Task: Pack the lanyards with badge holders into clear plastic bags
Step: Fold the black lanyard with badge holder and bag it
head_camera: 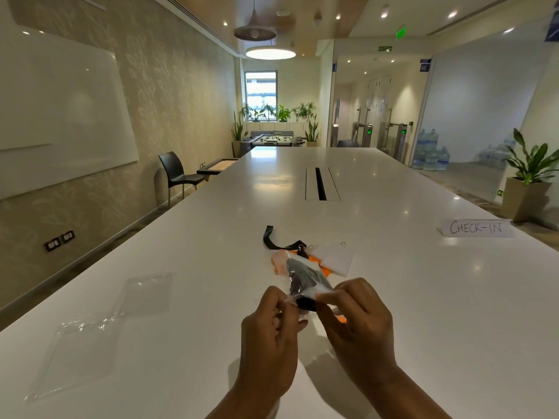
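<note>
Above the white table (pixel 393 297) I hold a clear plastic bag (pixel 305 279) with a black lanyard and a badge holder inside. My left hand (pixel 269 334) pinches the bag's near edge on the left, and my right hand (pixel 354 322) pinches the same edge on the right. Behind the bag another black lanyard (pixel 273 241) lies on the table, clipped to an orange and white badge holder (pixel 332 257). Two empty clear bags lie flat to the left, the far empty bag (pixel 148 293) and the near empty bag (pixel 78 355).
A white card reading CHECK-IN (pixel 476 228) stands at the right of the table. A black cable slot (pixel 321 183) runs down the table's middle. A black chair (pixel 178 173) stands by the left wall and a potted plant (pixel 527 179) by the right edge.
</note>
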Demonstrator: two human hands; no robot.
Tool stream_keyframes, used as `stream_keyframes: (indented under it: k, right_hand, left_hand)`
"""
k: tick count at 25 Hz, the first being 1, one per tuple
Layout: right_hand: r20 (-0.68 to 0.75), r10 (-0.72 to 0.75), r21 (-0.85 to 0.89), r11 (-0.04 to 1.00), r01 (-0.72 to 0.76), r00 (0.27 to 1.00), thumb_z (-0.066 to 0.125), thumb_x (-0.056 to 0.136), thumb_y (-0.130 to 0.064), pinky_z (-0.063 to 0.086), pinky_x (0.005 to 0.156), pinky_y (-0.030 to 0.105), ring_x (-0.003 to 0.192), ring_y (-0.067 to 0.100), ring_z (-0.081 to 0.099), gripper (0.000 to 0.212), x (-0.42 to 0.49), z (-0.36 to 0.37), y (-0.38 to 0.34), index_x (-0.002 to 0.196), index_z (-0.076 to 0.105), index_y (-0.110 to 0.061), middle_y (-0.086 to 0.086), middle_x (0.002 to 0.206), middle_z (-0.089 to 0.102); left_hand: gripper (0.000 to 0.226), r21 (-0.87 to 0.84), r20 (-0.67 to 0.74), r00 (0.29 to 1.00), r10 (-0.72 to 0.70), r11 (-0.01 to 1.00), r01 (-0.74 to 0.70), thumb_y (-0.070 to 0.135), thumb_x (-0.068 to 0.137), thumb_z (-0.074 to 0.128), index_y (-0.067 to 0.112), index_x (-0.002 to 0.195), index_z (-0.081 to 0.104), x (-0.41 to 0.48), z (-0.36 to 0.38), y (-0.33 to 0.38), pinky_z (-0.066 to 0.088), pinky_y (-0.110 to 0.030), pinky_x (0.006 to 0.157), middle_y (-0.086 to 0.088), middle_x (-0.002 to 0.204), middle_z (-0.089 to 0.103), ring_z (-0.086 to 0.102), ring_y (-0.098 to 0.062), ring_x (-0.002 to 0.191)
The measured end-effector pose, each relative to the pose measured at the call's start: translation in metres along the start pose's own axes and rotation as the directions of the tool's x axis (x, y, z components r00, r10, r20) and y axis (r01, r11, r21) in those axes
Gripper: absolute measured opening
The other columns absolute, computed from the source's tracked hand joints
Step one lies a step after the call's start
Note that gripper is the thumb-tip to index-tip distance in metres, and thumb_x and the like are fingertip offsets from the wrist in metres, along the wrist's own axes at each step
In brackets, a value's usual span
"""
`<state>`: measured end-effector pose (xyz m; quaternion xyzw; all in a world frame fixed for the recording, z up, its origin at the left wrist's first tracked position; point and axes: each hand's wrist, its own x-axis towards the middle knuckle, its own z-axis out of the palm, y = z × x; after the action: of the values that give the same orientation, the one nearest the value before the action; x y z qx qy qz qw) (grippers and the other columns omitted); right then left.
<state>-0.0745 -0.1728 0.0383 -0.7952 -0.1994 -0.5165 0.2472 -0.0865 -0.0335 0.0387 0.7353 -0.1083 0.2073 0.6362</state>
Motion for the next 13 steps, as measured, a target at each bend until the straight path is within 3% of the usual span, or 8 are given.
stream_keyframes:
  k: [3,6,9,10,13]
  right_hand:
    - [0.030,-0.046,-0.073,0.996,0.049,0.998,0.085,0.071,-0.012,0.046,0.042,0.035,0.058,0.025,0.054,0.019,-0.003,0.003,0.000,0.068,0.068,-0.005,0.008,0.067,0.060]
    - [0.073,0.001,-0.020,1.000,0.000,0.997,0.086,0.067,-0.012,0.050,0.045,0.032,0.058,0.023,0.057,0.020,-0.002,0.005,-0.007,0.068,0.067,-0.004,0.008,0.068,0.063]
    - [0.157,0.018,0.070,0.997,-0.030,0.987,0.088,0.062,-0.011,0.053,0.051,0.024,0.062,0.017,0.060,0.022,0.001,0.002,-0.010,0.072,0.069,-0.007,0.005,0.072,0.064]
    - [0.197,0.017,0.106,0.994,-0.038,0.980,0.087,0.064,-0.013,0.052,0.054,0.019,0.063,0.013,0.060,0.020,0.002,0.001,-0.011,0.075,0.070,-0.009,0.003,0.074,0.065]
    - [0.272,0.037,0.176,0.981,-0.087,0.962,0.077,0.071,-0.020,0.049,0.061,0.010,0.068,0.007,0.062,0.019,0.005,0.000,-0.015,0.089,0.075,-0.014,-0.001,0.081,0.068]
  left_hand:
    - [0.035,-0.127,-0.009,0.990,-0.138,0.983,0.136,0.046,0.089,0.055,0.013,0.081,0.054,0.000,0.001,-0.001,0.059,-0.047,0.082,-0.007,0.083,0.072,0.072,-0.027,0.085]
    - [0.017,-0.178,0.006,0.979,-0.205,0.963,0.202,0.028,0.091,0.063,0.017,0.084,0.053,0.002,0.003,-0.001,0.060,-0.046,0.082,-0.004,0.086,0.073,0.072,-0.026,0.087]
    - [0.027,-0.083,-0.079,0.974,-0.210,0.975,0.204,0.049,0.082,0.055,0.022,0.084,0.055,0.003,0.002,-0.002,0.062,-0.033,0.073,0.004,0.082,0.074,0.074,-0.019,0.082]
    - [0.025,-0.081,-0.117,0.965,-0.233,0.971,0.225,0.046,0.084,0.055,0.022,0.083,0.055,0.005,0.001,-0.004,0.062,-0.031,0.070,0.003,0.081,0.074,0.074,-0.019,0.079]
    - [0.009,-0.121,-0.198,0.915,-0.352,0.935,0.333,0.021,0.092,0.061,0.021,0.088,0.053,0.013,-0.007,-0.007,0.062,-0.033,0.067,-0.002,0.081,0.073,0.074,-0.023,0.072]
